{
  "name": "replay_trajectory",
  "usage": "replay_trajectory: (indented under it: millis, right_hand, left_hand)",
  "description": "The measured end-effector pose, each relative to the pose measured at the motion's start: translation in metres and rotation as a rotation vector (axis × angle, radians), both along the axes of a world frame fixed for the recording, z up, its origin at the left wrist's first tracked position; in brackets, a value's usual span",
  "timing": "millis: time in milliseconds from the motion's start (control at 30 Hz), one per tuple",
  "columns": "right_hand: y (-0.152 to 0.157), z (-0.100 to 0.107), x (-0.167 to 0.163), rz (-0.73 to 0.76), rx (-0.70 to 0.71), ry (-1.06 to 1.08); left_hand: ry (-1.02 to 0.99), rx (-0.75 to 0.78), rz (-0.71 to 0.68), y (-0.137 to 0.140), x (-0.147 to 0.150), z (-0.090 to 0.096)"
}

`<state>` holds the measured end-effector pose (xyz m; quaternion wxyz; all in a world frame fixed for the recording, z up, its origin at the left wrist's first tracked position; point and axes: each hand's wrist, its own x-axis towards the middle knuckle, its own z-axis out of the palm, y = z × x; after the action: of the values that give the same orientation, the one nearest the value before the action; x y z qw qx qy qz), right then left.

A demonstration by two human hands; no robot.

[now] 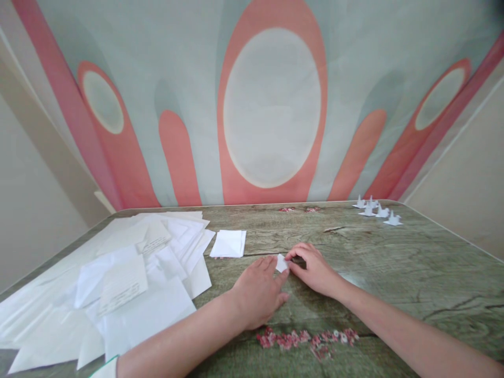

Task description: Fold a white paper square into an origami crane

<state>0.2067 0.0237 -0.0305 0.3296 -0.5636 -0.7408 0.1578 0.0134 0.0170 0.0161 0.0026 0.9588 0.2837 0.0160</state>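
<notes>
A small piece of folded white paper [281, 263] lies on the wood-patterned table between my two hands. My left hand [260, 291] rests low over the table, its fingertips pressing the paper's left and near edges. From the other side, my right hand [312, 266] pinches the paper's right edge between thumb and fingers. The fingertips partly cover the paper, so its exact folded shape is hard to make out. Just beyond my left hand sits a small stack of square white paper [229, 243].
A large spread of loose white sheets [165, 304] covers the table's left side. Several folded paper cranes [370, 209] stand at the far right. Pink flower print [307, 338] marks the table surface [413, 278] near me. A patterned backdrop [271, 194] rises behind the far edge.
</notes>
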Motion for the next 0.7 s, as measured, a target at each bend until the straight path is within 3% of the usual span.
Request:
replay_trajectory:
  millis: [200,433,600,700]
  right_hand:
    - [0.005,-0.001,0.004,0.018,-0.034,0.008]
    - [0.003,0.0,0.004,0.024,-0.023,-0.009]
    - [0.004,-0.001,0.004,0.03,-0.023,-0.011]
    - [0.004,-0.001,0.004,0.018,-0.023,-0.025]
  left_hand:
    - [0.012,-0.059,-0.026,0.003,-0.003,0.006]
    - [-0.066,-0.255,-0.16,0.018,-0.014,0.021]
    - [-0.181,-0.281,0.035,0.035,-0.012,0.012]
    - [-0.228,-0.243,-0.001,0.043,-0.008,0.004]
